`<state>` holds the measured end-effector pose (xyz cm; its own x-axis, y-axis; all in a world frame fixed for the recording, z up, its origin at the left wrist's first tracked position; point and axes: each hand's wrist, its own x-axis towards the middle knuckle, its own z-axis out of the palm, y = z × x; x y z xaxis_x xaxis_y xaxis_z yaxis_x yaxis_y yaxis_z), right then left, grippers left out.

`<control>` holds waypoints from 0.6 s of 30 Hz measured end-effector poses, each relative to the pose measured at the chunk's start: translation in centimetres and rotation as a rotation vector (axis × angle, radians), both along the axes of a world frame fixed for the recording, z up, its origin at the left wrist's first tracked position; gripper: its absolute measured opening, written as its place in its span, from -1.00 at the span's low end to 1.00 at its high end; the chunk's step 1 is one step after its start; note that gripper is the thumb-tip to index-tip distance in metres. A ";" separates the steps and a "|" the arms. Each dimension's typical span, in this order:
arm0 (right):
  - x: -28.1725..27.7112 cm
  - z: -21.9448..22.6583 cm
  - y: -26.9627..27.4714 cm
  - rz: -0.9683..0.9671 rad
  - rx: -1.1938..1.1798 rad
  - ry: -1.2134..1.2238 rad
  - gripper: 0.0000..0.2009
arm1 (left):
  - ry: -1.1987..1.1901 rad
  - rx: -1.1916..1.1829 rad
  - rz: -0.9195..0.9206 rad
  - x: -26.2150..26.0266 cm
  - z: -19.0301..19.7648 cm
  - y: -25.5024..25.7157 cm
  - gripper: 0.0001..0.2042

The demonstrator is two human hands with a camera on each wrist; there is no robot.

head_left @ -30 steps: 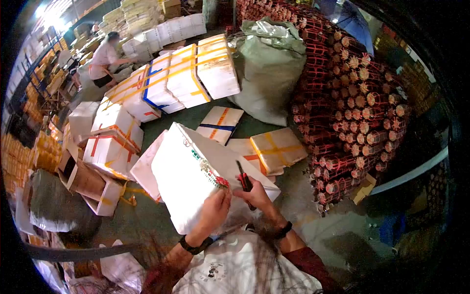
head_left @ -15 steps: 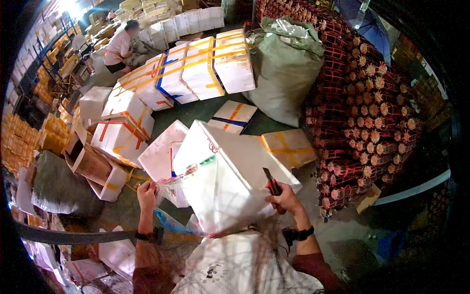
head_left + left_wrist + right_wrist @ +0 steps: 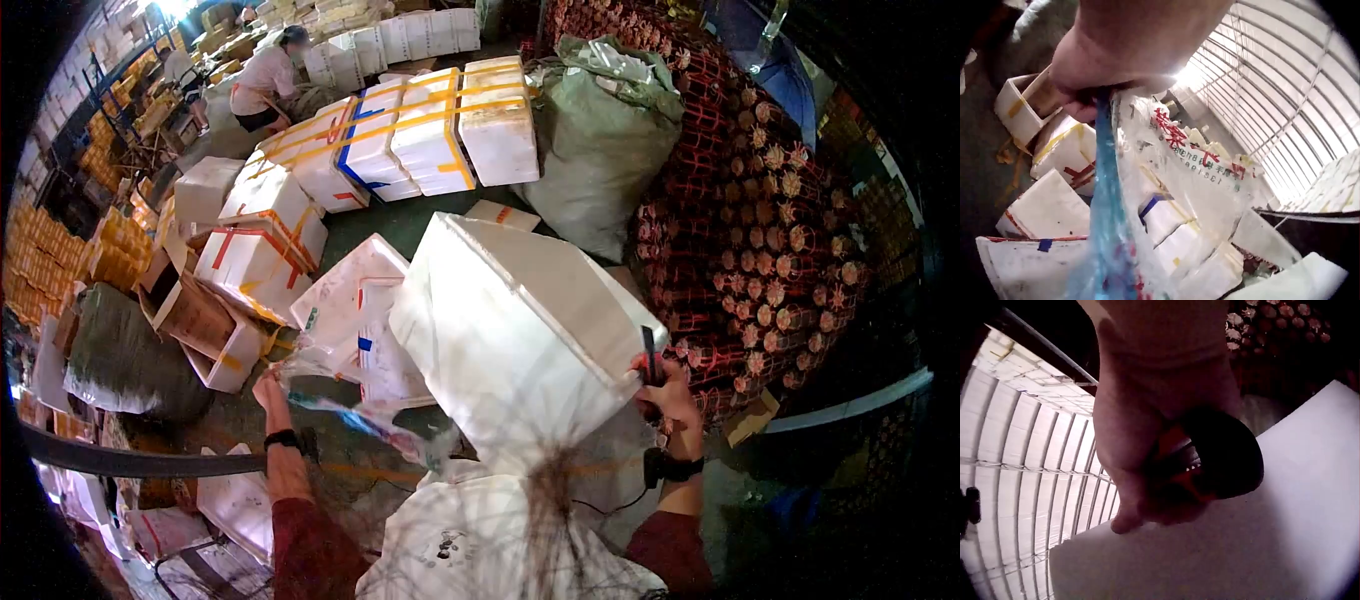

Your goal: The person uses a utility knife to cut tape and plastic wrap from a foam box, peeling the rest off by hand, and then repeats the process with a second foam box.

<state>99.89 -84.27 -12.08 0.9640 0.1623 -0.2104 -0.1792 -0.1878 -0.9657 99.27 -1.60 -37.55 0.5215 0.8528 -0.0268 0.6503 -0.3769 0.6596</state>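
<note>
Box of white foam [image 3: 480, 325], open-topped and tilted in front of you, is the landmark for all locations below. Your left hand [image 3: 271, 391] is left of the box. Its grip is closed, fingers curled on a crumpled clear plastic film with red, green and blue markings [image 3: 1179, 156]. The film hangs from the grip and trails towards the lower left side of the box.

Your right hand [image 3: 668, 394] is at the right-hand rim of the box. Its grip is closed round a red-and-black utility knife [image 3: 652, 370], blade end pointing up; contact between fingers and rim cannot be confirmed.

Immediately left of the box, locate the shallow white foam pieces with red and blue tape [image 3: 390, 345]. Beyond the box: a row of white foam boxes strapped with yellow tape [image 3: 430, 140]. Beyond it to the right: a bulky green woven sack [image 3: 605, 140]. Right of the box: stacked bundles in red netting [image 3: 765, 260].
</note>
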 end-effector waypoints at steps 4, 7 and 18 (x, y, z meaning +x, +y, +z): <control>1.4 1.8 -3.7 0.109 -0.008 -0.089 -0.67 | -0.307 -0.130 0.193 0.7 -0.1 9.4 -0.56; 1.1 4.3 -4.5 0.178 -0.101 -0.121 -0.64 | 0.448 0.159 0.115 -0.1 3.8 12.8 -0.63; -0.8 8.5 -8.3 0.231 0.054 -0.177 -0.64 | 0.381 0.186 0.191 -7.3 5.6 16.7 -0.60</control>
